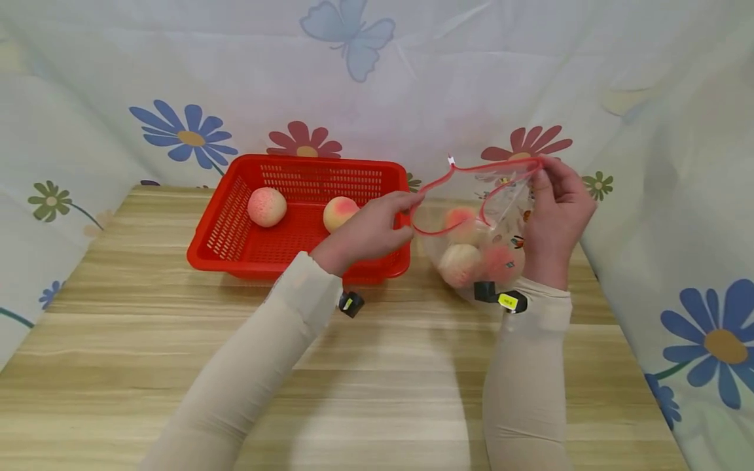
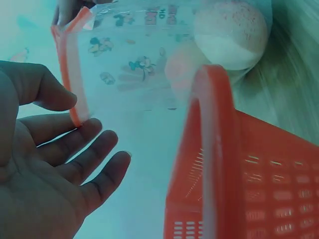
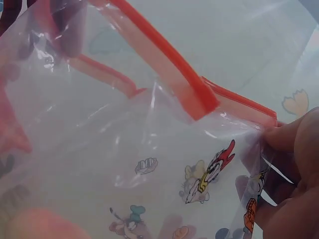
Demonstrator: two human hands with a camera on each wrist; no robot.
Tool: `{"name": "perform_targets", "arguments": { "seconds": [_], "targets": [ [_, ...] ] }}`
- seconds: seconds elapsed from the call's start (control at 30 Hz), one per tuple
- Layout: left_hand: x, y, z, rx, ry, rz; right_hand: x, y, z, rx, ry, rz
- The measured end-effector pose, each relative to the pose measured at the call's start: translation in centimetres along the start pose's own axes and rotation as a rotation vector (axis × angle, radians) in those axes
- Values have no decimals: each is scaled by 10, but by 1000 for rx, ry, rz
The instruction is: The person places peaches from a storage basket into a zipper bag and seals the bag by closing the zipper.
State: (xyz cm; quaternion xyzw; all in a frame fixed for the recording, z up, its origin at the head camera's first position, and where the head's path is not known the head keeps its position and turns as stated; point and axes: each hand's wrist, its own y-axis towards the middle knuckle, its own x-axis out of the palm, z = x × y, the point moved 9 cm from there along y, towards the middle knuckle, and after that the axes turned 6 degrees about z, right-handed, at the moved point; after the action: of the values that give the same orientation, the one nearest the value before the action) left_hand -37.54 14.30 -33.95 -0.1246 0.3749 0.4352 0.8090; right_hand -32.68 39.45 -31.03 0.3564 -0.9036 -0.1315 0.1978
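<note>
A clear zip bag (image 1: 501,229) with a red zip edge and cartoon prints stands to the right of the basket, its mouth spread wide. Thumb and index finger of my left hand (image 1: 377,222) pinch the left end of the red zip edge (image 2: 66,64), the other fingers loosely spread. On the far side of the mouth, my right hand (image 1: 556,212) pinches the upper right corner. Three pink-and-cream peaches show through the plastic, one peach (image 1: 459,265) at the front left. Two more lie in the red basket: a left peach (image 1: 267,207) and a right peach (image 1: 340,212), partly behind my left hand.
The red slotted basket (image 1: 235,265) sits on a wood-grain table (image 1: 389,379), its right end beneath my left hand. Behind and at both sides hangs a pale cloth (image 1: 424,85) printed with flowers and a butterfly.
</note>
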Motion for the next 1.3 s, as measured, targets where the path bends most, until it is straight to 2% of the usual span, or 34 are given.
{"name": "perform_targets", "arguments": {
  "seconds": [0.17, 0.27, 0.4, 0.53, 0.67, 0.73, 0.8, 1.03, 1.3],
  "targets": [
    [2, -4, -14, -39, 44, -8, 20, -13, -5, -14, -129, -109],
    [3, -8, -23, -72, 57, -8, 34, -21, -6, -89, -244, -209],
    [4, -9, -30, -78, 55, -2, 49, -30, -2, -187, -311, -327],
    [5, -8, -32, -84, 50, 0, 59, -38, 3, -175, -360, -438],
    [5, -7, -37, -121, 61, 3, 67, -45, 9, -149, -445, -570],
    [5, -7, -40, -136, 65, 3, 69, -47, 11, -147, -470, -606],
    [5, -7, -41, -141, 62, 2, 70, -49, 11, -157, -483, -616],
    [5, -7, -44, -127, 49, 7, 71, -47, 8, -196, -492, -566],
    [3, -10, -47, -148, 56, -14, 71, -46, 8, -206, -471, -545]
  ]
}}
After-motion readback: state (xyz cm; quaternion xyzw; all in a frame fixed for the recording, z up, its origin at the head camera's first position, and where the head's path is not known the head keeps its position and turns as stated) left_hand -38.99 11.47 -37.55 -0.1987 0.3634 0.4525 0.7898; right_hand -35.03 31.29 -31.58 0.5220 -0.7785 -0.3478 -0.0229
